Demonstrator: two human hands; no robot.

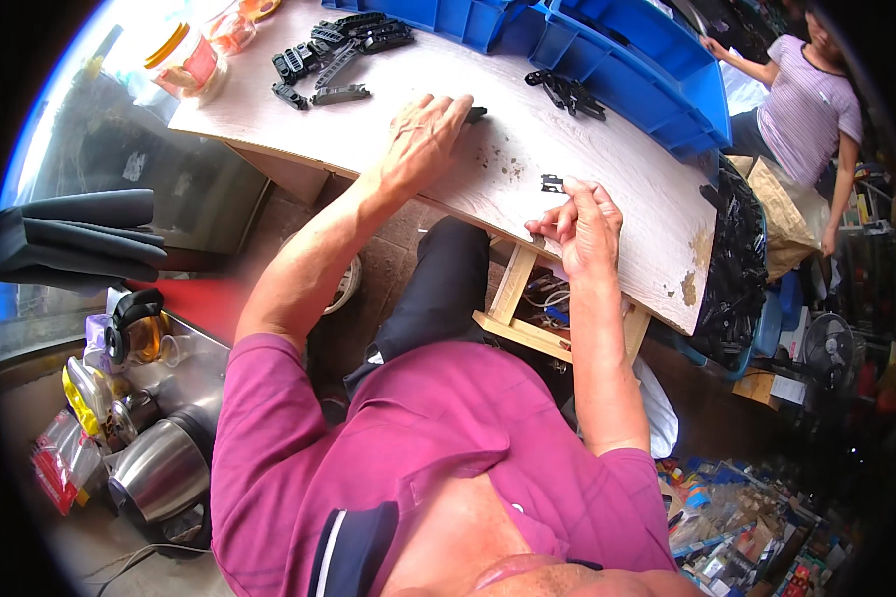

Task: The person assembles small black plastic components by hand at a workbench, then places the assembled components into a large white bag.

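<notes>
My left hand is over the light wood-look table, its fingers curled round a black plastic part that shows only at the fingertips. My right hand is just above the table's near side. Its thumb and forefinger pinch a small black plastic clip-like piece; a small dark bit also shows by its lower fingers. Beyond my left hand lies a pile of long black plastic parts. A smaller cluster of black parts sits farther right, in front of the blue bins.
Blue plastic bins line the table's far edge, and a lidded jar stands at the far left. An open wooden drawer juts out below the tabletop. To the right are a crate heaped with black parts and another person.
</notes>
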